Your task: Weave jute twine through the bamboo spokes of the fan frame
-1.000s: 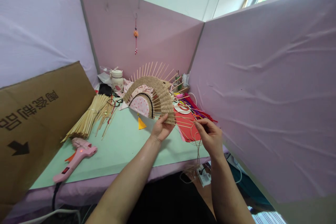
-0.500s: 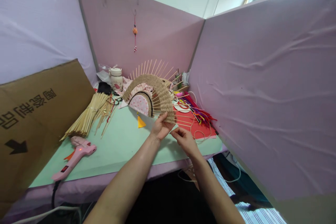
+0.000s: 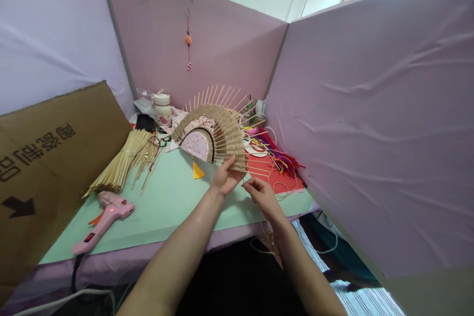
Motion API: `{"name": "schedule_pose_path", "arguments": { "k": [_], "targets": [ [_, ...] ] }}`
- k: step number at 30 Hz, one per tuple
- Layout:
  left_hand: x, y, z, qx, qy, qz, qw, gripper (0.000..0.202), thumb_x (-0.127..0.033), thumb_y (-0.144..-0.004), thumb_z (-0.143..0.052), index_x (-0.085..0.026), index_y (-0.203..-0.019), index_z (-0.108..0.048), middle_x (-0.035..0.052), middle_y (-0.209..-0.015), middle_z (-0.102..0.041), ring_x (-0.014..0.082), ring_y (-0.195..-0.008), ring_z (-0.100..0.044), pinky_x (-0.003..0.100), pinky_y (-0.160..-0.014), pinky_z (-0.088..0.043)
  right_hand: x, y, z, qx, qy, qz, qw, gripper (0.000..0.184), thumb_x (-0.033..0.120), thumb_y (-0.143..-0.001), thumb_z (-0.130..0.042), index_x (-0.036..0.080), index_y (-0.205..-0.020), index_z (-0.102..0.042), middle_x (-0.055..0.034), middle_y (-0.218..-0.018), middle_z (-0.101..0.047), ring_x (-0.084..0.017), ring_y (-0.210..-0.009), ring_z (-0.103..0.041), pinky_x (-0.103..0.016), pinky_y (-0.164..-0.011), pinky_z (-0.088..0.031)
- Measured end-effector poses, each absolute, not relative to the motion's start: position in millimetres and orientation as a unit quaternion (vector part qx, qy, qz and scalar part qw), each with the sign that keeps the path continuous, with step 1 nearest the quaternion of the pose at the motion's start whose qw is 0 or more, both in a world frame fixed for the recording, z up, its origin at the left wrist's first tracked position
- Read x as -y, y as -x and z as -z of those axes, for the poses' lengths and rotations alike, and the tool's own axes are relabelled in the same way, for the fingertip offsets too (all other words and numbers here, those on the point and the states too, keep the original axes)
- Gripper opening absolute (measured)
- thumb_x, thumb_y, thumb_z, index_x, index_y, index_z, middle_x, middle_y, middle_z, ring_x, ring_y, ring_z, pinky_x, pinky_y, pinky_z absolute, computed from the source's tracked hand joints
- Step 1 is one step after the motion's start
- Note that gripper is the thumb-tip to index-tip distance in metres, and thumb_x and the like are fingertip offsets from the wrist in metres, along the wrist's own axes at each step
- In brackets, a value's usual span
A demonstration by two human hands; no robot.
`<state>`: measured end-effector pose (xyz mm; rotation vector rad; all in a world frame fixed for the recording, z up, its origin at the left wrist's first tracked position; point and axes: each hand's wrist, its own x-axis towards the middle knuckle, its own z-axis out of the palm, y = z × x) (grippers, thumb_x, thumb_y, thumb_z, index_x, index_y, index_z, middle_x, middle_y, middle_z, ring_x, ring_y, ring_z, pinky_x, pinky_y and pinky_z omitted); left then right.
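Note:
A half-round woven fan (image 3: 217, 113) with thin wooden sticks standing out from its edge is held up over the table. My left hand (image 3: 225, 178) grips its lower right end, thumb on the front of the weave. Just below that end, my right hand (image 3: 259, 192) is closed in a pinch, apart from the left. It seems to hold a thin strand of cord that runs up to the fan's edge; the strand is barely visible. The fan's inner part is pink dotted cloth (image 3: 196, 145) with a dark border. A yellow tassel (image 3: 198, 170) hangs below it.
A pink glue gun (image 3: 105, 219) with its light on lies at the left, near a bundle of sticks (image 3: 118, 160) and a cardboard box (image 3: 55, 173). Behind stands a white jar (image 3: 162, 109). Red sheets (image 3: 287, 185) and coloured cords (image 3: 276, 145) lie right.
The view has shifted slightly. My right hand has stayed pinched near the fan's lower end, with only a very small movement. My left hand still holds the fan.

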<state>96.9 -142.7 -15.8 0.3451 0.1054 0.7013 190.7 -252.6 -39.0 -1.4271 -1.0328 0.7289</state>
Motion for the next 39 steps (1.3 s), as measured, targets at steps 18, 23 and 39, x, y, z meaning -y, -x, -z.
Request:
{"name": "schedule_pose_path", "arguments": {
  "k": [18,23,39],
  "targets": [
    [143,-99,16,-0.07,-0.201,-0.388,0.897,0.05,0.002,-0.079,-0.056,-0.015,-0.126,-0.057,0.0067,-0.1,-0.074,0.0143,-0.082,-0.071,0.024,-0.078,-0.058,285,-220,4,0.44,0.638,-0.295,0.559,0.033,0.049,-0.071,-0.072,0.017,-0.069,-0.062,0.0041,-0.056,-0.049,-0.008,-0.049,-0.035,-0.022,-0.045,-0.027],
    [143,-100,16,-0.074,-0.2,-0.391,0.895,0.046,0.002,-0.079,-0.057,-0.015,-0.122,-0.059,0.0064,-0.097,-0.074,0.0139,-0.08,-0.071,0.023,-0.075,-0.058,297,-226,-15,0.364,0.611,-0.317,0.627,0.036,0.048,-0.065,-0.076,0.017,-0.069,-0.058,0.0081,-0.048,-0.037,-0.005,-0.043,-0.026,-0.021,-0.041,-0.019],
    [145,-99,11,-0.054,-0.204,-0.409,0.888,0.043,0.001,-0.08,-0.057,-0.012,-0.12,-0.059,0.0056,-0.094,-0.073,0.0131,-0.079,-0.07,0.022,-0.074,-0.058,296,-179,-5,0.599,0.638,-0.193,0.445,0.018,0.03,-0.083,-0.06,0.018,-0.07,-0.063,-0.0002,-0.064,-0.058,-0.012,-0.06,-0.05,-0.024,-0.057,-0.038]
  ]
}}
